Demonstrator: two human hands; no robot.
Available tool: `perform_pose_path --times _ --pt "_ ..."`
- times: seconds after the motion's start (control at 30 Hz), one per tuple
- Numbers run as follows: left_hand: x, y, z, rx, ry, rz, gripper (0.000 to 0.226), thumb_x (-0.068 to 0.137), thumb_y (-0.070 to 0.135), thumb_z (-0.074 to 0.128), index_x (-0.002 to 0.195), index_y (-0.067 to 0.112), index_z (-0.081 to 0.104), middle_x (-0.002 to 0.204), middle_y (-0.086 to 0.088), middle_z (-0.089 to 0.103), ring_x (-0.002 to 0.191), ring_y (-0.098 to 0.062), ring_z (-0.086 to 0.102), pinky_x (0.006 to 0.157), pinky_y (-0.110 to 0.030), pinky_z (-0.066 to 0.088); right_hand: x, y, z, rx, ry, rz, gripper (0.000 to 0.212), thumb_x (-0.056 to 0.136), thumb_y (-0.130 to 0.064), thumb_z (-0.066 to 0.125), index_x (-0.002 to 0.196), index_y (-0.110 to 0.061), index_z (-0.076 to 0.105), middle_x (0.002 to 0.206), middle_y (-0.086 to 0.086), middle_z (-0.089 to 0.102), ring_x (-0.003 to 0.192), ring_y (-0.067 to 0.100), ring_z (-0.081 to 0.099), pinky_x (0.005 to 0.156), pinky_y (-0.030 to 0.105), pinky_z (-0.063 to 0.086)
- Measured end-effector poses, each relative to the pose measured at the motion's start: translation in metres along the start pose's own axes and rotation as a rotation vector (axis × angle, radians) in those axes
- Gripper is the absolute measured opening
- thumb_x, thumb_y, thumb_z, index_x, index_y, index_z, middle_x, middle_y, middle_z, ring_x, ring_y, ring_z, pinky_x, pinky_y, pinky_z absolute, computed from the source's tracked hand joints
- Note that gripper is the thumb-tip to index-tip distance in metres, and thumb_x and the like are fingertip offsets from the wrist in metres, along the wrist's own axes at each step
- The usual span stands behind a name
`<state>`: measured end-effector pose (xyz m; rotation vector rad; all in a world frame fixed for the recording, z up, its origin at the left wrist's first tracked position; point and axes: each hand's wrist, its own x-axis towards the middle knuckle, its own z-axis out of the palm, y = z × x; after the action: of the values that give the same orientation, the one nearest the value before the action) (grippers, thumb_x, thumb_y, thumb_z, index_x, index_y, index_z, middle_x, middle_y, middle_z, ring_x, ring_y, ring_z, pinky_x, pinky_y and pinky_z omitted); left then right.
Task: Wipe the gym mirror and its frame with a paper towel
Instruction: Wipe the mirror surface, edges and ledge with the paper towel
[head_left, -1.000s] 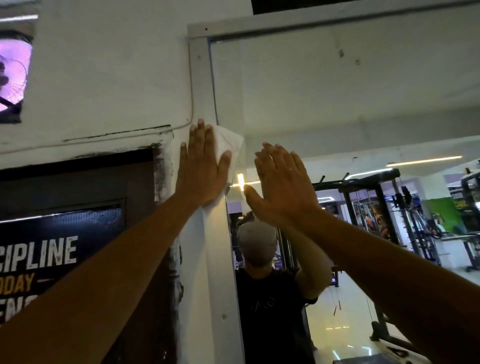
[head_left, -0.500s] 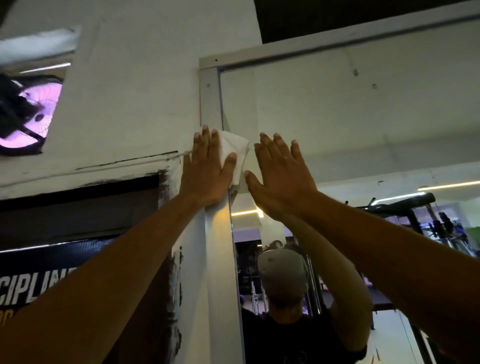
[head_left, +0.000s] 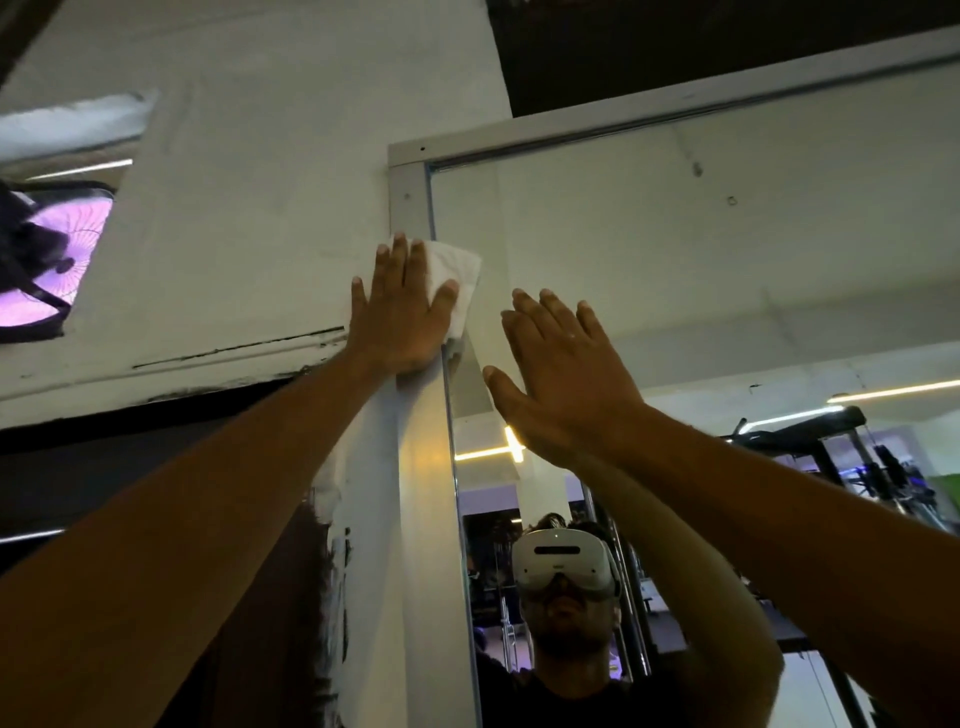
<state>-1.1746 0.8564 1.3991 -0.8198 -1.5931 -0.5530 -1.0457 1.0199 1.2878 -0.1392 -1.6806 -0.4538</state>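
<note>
Towel (head_left: 456, 278) pinned flat under left hand (head_left: 400, 317) on frame (head_left: 415, 208), near top-left corner. Right hand (head_left: 561, 374) flat on mirror (head_left: 675, 249), holding nothing. Thin, soft, tear-prone; best pressed by palm, not pinched.

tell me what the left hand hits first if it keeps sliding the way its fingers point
The left hand, flat on the towel, points up along the frame. That strip looks bare, so it would probably meet the top corner first.
</note>
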Motion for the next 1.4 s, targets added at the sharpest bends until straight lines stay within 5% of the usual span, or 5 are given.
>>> perform_pose_path --times 0.37,0.73,1.0,1.2,1.4 --pt "-0.001 0.0 0.006 -0.106 0.042 0.009 0.077 0.115 0.054 0.04 0.175 0.02 0.005 0.184 -0.002 -0.002 0.17 -0.027 -0.004 0.135 -0.055 0.004 -0.005 0.002 0.005 0.026 -0.02 0.003 0.079 0.112 -0.069 0.017 0.177 -0.025 0.009 0.186 0.0 -0.003 0.171 0.023 -0.01 0.138 0.054 -0.006" --pt "0.092 -0.003 -0.02 -0.097 0.003 -0.07 0.076 0.115 0.059 0.034 0.176 0.023 0.007 0.184 0.001 -0.003 0.17 -0.027 -0.005 0.136 -0.058 0.001 -0.006 -0.004 0.012 0.014 -0.013 0.019 0.078 0.113 -0.067 0.017 0.177 -0.024 0.007 0.185 0.001 -0.007 0.171 0.024 -0.013 0.137 0.056 -0.006" --pt "-0.026 0.002 0.009 -0.033 0.017 0.009 0.075 0.116 0.057 0.03 0.176 0.022 0.002 0.184 -0.001 -0.006 0.17 -0.028 -0.006 0.135 -0.058 0.002 -0.008 -0.005 0.004 0.005 -0.044 0.03 0.079 0.113 -0.068 0.018 0.176 -0.023 0.008 0.186 0.003 -0.003 0.171 0.027 -0.009 0.138 0.058 -0.001" --pt "-0.179 0.003 0.037 -0.038 0.065 0.119 0.073 0.113 0.061 0.017 0.175 0.025 0.005 0.184 0.004 -0.006 0.169 -0.019 -0.012 0.132 -0.043 -0.016 -0.052 -0.026 -0.007 0.04 -0.103 0.042 0.08 0.113 -0.068 0.022 0.176 -0.018 0.016 0.185 0.006 0.005 0.171 0.03 -0.002 0.138 0.06 0.004" --pt "-0.134 0.003 0.019 -0.099 -0.012 0.054 0.073 0.116 0.056 0.028 0.176 0.023 0.001 0.184 0.002 -0.01 0.169 -0.023 -0.011 0.135 -0.054 -0.006 -0.128 -0.054 0.002 0.016 -0.228 0.007 0.085 0.109 -0.069 0.023 0.176 -0.018 0.013 0.185 0.008 0.003 0.171 0.032 -0.002 0.136 0.066 0.008"
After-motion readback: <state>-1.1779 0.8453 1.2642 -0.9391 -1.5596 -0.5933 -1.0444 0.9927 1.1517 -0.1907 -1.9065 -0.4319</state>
